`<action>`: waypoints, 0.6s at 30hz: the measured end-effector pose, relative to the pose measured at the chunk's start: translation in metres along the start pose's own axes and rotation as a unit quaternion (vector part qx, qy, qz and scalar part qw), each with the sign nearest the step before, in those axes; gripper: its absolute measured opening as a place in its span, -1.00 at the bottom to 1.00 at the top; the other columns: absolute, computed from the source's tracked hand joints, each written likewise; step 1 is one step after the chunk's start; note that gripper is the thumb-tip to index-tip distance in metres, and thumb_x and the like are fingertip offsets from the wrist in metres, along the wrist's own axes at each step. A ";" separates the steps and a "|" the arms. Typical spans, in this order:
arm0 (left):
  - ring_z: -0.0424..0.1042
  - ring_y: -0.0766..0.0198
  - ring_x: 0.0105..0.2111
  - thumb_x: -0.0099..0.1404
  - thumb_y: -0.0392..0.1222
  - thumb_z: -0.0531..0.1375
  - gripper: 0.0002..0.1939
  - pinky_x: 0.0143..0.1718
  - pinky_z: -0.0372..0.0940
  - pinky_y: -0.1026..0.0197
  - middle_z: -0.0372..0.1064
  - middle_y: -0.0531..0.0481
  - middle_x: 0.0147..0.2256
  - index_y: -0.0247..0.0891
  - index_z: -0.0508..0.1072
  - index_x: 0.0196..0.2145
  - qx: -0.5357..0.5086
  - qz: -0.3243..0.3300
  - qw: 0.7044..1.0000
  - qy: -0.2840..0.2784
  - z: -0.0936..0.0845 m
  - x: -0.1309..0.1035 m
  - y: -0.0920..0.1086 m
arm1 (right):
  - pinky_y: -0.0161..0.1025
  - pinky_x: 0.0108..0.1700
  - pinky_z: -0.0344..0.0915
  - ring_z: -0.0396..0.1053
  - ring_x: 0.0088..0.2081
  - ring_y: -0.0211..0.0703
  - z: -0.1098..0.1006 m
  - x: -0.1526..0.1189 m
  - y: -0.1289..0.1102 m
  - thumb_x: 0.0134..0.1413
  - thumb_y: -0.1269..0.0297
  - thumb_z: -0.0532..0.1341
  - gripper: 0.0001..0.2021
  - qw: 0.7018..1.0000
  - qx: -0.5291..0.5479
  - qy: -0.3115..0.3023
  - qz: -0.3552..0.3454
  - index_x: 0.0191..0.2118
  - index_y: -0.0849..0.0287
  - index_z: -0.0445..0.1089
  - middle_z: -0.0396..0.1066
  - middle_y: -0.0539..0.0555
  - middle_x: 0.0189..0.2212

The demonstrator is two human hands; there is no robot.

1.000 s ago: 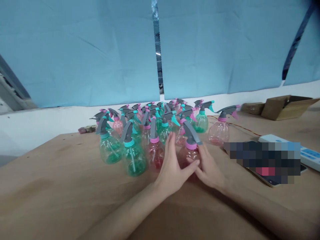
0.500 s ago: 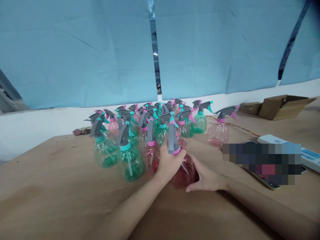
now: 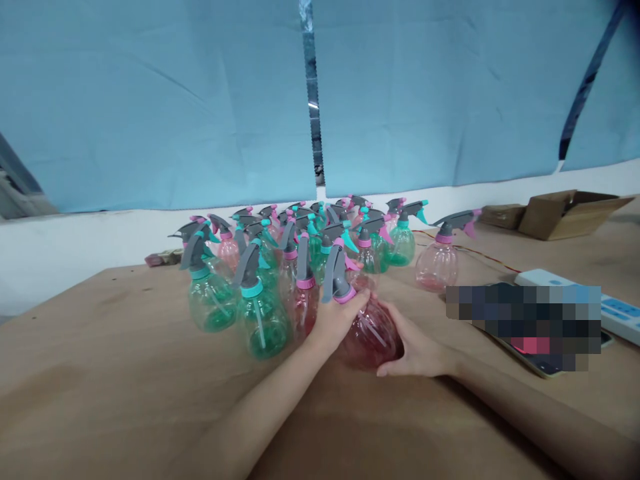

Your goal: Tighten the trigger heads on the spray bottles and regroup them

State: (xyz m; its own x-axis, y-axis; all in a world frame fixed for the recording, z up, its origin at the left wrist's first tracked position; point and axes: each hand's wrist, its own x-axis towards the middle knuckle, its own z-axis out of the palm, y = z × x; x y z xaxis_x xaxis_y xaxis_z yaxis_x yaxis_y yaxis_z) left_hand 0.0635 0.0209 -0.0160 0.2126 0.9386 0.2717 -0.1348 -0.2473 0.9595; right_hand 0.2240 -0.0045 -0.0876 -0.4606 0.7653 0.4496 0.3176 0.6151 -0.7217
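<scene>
Leftmost on the wooden table (image 3: pixel 125 373), two teal-collared spray bottles (image 3: pixel 261 327) stand at the near left of a crowded group of pink and green spray bottles (image 3: pixel 400 245), which reaches back toward the table's far edge. Next comes your left hand (image 3: pixel 340 323), closed around the neck of the tilted red-tinted spray bottle (image 3: pixel 373 337), thumb lying across just below its pink collar; most of those fingers are hidden. The bottle leans its grey trigger head to the left, at the group's near right side. Your right hand (image 3: pixel 417 347) cups the round body from the right in a wide C, thumb low toward the base, fingers up along the side and partly out of sight. Beyond it, a lone pink spray bottle (image 3: pixel 437 267) stands upright. Toward the table's right edge lie a partly pixelated phone (image 3: pixel 545 367) and a white power strip (image 3: pixel 620 317), with an open cardboard box (image 3: pixel 565 217) farther back.
</scene>
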 end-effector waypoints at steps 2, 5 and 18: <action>0.48 0.11 -0.28 -0.01 -0.22 0.23 -0.84 -0.24 0.35 0.09 0.49 -0.07 -0.36 -0.28 0.43 -0.40 -0.003 -0.002 1.000 0.003 0.000 0.000 -0.001 | 0.22 0.15 0.03 -0.03 0.20 0.24 0.000 0.000 -0.001 -0.26 0.06 0.38 -0.03 1.000 -0.006 0.003 -0.003 0.21 0.07 -0.20 -0.04 0.27 0.18; 0.48 0.14 -0.31 -0.01 -0.25 0.22 -0.86 -0.23 0.35 0.11 0.48 -0.05 -0.39 -0.28 0.42 -0.41 0.002 -0.005 1.000 0.021 0.001 -0.002 -0.001 | 0.20 0.14 0.05 0.00 0.19 0.22 -0.001 0.000 -0.001 -0.27 0.06 0.39 -0.04 1.000 -0.013 0.004 -0.002 0.20 0.08 -0.18 -0.02 0.27 0.18; 0.48 0.20 -0.35 -0.02 -0.32 0.15 -0.77 -0.22 0.33 0.13 0.46 0.01 -0.48 -0.27 0.42 -0.32 -0.022 0.006 1.000 -0.015 0.003 -0.002 0.009 | 0.22 0.16 0.01 -0.03 0.20 0.21 0.000 0.001 0.002 -0.26 0.05 0.39 -0.02 1.000 -0.015 0.006 -0.011 0.22 0.07 -0.21 -0.05 0.27 0.20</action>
State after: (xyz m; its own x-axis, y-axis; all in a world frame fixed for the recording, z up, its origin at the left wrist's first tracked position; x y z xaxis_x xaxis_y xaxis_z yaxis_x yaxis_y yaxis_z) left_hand 0.0648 0.0165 -0.0074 0.2403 0.9276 0.2862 -0.1792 -0.2474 0.9522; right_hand 0.2242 -0.0025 -0.0886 -0.4571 0.7537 0.4722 0.3317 0.6371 -0.6958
